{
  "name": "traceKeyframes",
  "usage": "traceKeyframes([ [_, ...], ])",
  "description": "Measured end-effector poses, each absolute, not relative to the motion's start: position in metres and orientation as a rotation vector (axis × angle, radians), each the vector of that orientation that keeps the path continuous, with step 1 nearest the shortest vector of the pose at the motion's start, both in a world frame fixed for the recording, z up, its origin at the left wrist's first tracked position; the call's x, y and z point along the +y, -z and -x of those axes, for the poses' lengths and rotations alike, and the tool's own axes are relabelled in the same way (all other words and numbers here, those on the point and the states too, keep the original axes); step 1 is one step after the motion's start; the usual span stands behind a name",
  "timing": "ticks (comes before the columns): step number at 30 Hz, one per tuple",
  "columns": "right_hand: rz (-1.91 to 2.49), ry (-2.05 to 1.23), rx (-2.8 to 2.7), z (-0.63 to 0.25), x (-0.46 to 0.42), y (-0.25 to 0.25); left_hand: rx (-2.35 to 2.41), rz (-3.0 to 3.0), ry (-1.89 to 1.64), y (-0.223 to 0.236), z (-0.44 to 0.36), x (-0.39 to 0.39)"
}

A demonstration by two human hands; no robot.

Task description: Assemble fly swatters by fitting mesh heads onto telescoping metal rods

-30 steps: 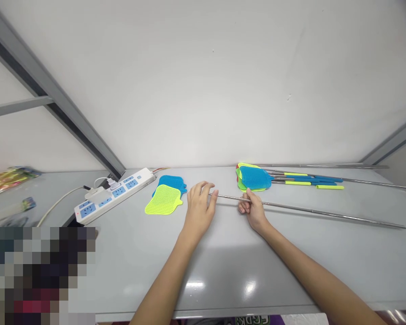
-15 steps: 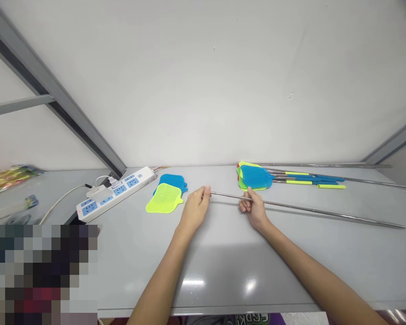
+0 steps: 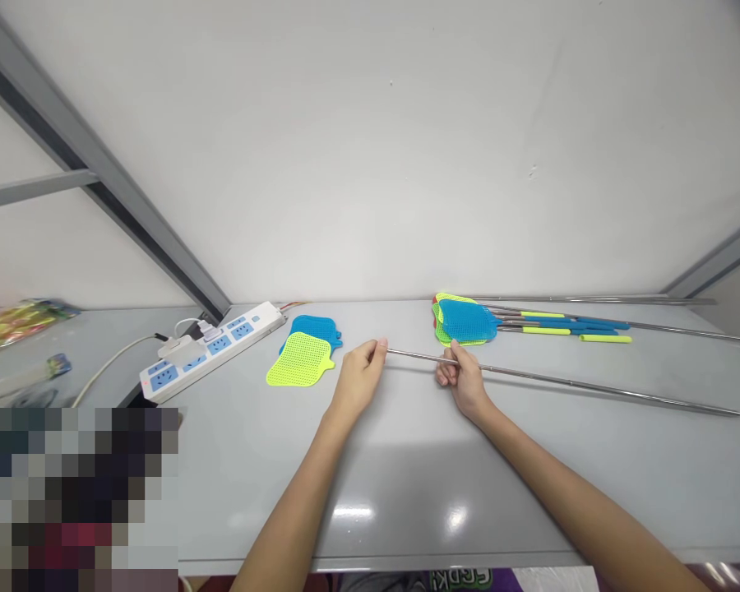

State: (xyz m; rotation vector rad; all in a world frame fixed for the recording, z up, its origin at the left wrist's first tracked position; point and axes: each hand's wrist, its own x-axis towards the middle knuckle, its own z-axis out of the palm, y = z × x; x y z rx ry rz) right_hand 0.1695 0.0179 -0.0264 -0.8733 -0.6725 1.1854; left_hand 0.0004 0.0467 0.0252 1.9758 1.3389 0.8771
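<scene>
Since the earlier view, the left hand [image 3: 361, 382] has drawn its spread fingers together. They now pinch narrowly at the left end of the steel rod [image 3: 592, 386], which runs from the hands toward the right, above the grey table [image 3: 530, 493]. The right hand [image 3: 465, 382] grips the same rod further along, its fingers curled closed around it. Left of the hands lie two mesh fly swatter heads, a yellow-green one [image 3: 299, 360] overlapping a blue one [image 3: 314, 329]. Toward the far right, a stack of mesh heads [image 3: 465, 321] sits beside steel rods with blue and yellow-green grips [image 3: 567, 325]. Further left lies a white power strip [image 3: 210, 352], with plugs in its sockets.
</scene>
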Motion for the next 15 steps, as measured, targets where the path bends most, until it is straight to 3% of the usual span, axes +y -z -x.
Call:
traceKeyframes([
  [15,0.843,-1.164,-0.715,-0.1675,0.0168,0.0285,1.297,-1.966,-0.824,-0.019,-0.0004,0.0539],
])
